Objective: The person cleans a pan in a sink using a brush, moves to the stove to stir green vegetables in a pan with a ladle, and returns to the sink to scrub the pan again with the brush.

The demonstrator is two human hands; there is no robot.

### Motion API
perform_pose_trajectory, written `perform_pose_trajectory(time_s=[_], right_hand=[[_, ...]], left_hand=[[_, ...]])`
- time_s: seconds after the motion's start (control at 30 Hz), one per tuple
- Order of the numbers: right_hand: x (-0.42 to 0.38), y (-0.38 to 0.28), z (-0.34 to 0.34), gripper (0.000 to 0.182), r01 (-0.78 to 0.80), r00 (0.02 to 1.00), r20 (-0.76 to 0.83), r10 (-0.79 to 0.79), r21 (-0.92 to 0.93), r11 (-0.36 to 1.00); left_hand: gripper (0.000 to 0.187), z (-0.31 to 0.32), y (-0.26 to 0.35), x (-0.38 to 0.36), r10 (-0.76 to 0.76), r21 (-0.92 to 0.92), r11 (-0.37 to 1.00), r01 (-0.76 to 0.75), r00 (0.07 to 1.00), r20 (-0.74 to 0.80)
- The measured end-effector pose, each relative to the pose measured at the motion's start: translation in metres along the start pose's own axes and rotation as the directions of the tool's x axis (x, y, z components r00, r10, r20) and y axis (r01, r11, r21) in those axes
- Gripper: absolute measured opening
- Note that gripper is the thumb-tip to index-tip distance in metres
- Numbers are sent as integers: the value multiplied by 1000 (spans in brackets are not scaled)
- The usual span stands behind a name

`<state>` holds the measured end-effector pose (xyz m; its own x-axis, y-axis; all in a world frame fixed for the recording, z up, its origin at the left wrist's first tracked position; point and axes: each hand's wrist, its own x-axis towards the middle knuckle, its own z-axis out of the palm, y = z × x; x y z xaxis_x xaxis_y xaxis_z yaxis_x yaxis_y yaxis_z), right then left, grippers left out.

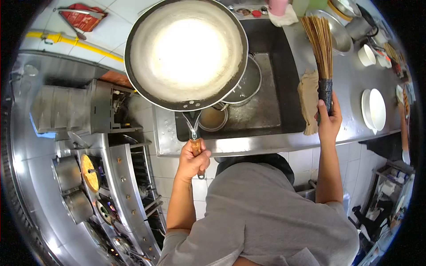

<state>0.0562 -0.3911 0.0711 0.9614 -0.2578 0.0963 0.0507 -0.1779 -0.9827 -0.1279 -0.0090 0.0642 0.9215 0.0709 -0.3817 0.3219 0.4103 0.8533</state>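
My left hand [194,162] is closed around the handle of a large frying pan [146,75], which is held up over the left part of the sink [290,84]. The pan's inside faces me and shines with a bright glare. In my right hand [329,119] is a bamboo wok brush [320,48], gripped by its black-wrapped end with the bristles pointing up and away. The brush is over the counter to the right of the sink, above a brown cloth [308,97]. Below the pan, partly hidden by it, a pot with water [248,82] and a smaller round container [214,119] sit in the sink.
White bowls [377,109] rest on the steel counter [350,84] at right. Metal bowls [338,33] stand farther back. At left is a stove with steel pots [69,173] and a pan of yellow food [90,172]. Tongs [80,12] hang on the tiled wall.
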Motion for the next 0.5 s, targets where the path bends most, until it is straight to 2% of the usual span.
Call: perform_pose_trajectory(time_s=[0.1,0.2,0.23,0.27,0.3,0.33,0.4,0.43,0.5], right_hand=[[-3,-1,9,58,28,998,58,-31,41,999],[-12,-11,23,57,110,973,185,-139,160,981],[-17,-24,32,60,148,962,209,-173,131,980],[-15,-38,42,61,407,879,281,-386,-17,913],[-13,-54,50,63,636,743,380,-551,-143,758],[-16,-72,56,63,638,743,376,-553,-149,755],[-21,-101,67,62,608,619,709,-337,-162,777],[-19,-104,72,62,607,623,706,-337,-165,777],[-6,-108,84,55,713,539,802,-258,-272,646]], left_hand=[[25,-5,1,-3,5,8,1000,-4,1000,-22],[26,-5,2,-4,-6,78,997,11,998,-57],[26,-4,3,-4,3,77,997,1,999,-52],[25,-4,3,-3,6,108,994,0,999,-46],[25,-3,4,-3,6,140,990,0,999,-40],[24,-1,4,-2,8,145,989,-2,999,-41],[24,3,3,0,1,138,990,2,1000,-26],[24,4,2,1,-4,131,991,6,1000,-18],[24,6,3,0,-9,151,988,12,1000,-16]])
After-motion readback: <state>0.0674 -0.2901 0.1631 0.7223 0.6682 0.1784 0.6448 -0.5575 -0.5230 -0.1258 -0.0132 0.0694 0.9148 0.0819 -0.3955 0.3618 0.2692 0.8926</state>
